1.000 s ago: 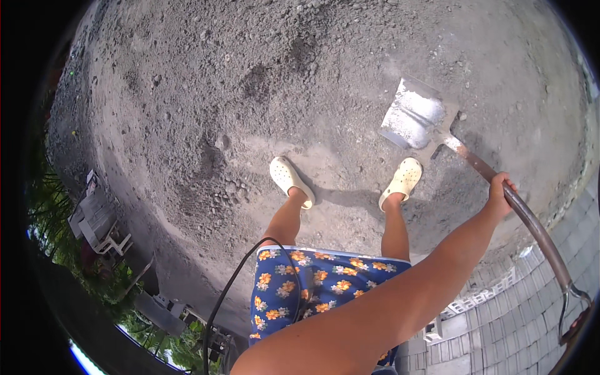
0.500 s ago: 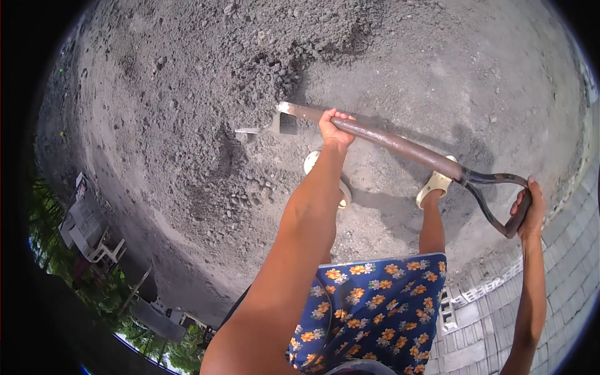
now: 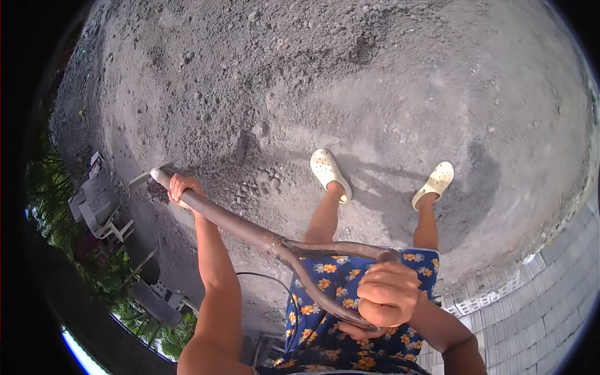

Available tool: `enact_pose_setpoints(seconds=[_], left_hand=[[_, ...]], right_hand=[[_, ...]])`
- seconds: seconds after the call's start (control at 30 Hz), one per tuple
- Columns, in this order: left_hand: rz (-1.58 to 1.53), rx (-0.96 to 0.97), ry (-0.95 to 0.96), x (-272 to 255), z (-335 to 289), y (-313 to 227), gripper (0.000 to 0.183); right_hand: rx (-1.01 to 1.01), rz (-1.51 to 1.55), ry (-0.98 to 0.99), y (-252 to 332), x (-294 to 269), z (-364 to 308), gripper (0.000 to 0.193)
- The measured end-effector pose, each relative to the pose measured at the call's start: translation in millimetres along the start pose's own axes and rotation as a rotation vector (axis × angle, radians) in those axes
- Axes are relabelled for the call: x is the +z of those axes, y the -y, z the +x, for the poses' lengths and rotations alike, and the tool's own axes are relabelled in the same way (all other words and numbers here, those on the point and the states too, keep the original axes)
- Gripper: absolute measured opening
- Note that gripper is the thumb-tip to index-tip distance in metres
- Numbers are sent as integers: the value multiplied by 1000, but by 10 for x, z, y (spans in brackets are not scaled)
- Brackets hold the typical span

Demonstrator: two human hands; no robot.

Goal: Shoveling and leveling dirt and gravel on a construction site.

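Note:
A shovel (image 3: 234,223) with a brown shaft slants across my front, its Y-shaped grip close to my body. Low on the shaft, close to the blade, my left hand (image 3: 186,189) is wrapped round it. My right hand (image 3: 389,295) is closed on the crossbar of the grip, in front of my blue floral shorts (image 3: 325,284). The grey blade (image 3: 140,180) points out to the left, seen nearly edge-on. Whether it carries any soil I cannot tell.
Loose grey soil (image 3: 244,81) with lumps and stones spreads ahead and left. My feet, in cream clogs (image 3: 327,167), stand apart on packed ground. Stacked grey blocks (image 3: 525,312) line the right. A pale chair (image 3: 114,226) and plants are at the far left.
The shovel has swung left, with its blade now at the left side. My right hand has brought the grip in from the right to my waist. My left hand has moved left and lower.

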State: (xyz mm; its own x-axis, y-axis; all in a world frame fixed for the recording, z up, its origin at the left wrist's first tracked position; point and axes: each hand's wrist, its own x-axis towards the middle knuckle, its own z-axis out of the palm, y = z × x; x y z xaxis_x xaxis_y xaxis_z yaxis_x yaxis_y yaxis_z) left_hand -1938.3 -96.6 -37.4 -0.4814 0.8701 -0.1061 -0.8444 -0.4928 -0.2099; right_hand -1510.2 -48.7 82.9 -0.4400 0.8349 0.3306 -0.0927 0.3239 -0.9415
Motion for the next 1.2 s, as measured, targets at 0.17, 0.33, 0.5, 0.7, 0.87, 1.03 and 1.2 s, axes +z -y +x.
enact_pose_setpoints(seconds=[0.17, 0.33, 0.5, 0.7, 0.87, 1.03, 1.2], left_hand=[[393, -146, -270, -591, -160, 820, 8], [484, -412, -1042, -2308, -1221, 2608, 12], [375, -735, -1329, -2637, -2669, 4467, 15], [282, -750, -1309, -2863, -2498, 3993, 15], [493, -724, -1292, -3042, -1343, 2894, 15], [634, -480, -1184, -2935, 125, 1626, 15], [320, -370, -892, -2337, 531, 947, 11]], right_hand=[[714, 140, -415, -140, -804, -935, 32], [1136, 73, -912, 416, -2038, -1874, 24], [1275, -315, -1297, 1797, -3136, -2712, 33], [1359, -296, -1320, 1577, -2664, -2375, 32], [1383, -123, -1262, 451, -1977, -2095, 32], [1329, 113, -1016, -568, -874, -1010, 25], [974, -32, -644, -349, -255, -638, 27]])
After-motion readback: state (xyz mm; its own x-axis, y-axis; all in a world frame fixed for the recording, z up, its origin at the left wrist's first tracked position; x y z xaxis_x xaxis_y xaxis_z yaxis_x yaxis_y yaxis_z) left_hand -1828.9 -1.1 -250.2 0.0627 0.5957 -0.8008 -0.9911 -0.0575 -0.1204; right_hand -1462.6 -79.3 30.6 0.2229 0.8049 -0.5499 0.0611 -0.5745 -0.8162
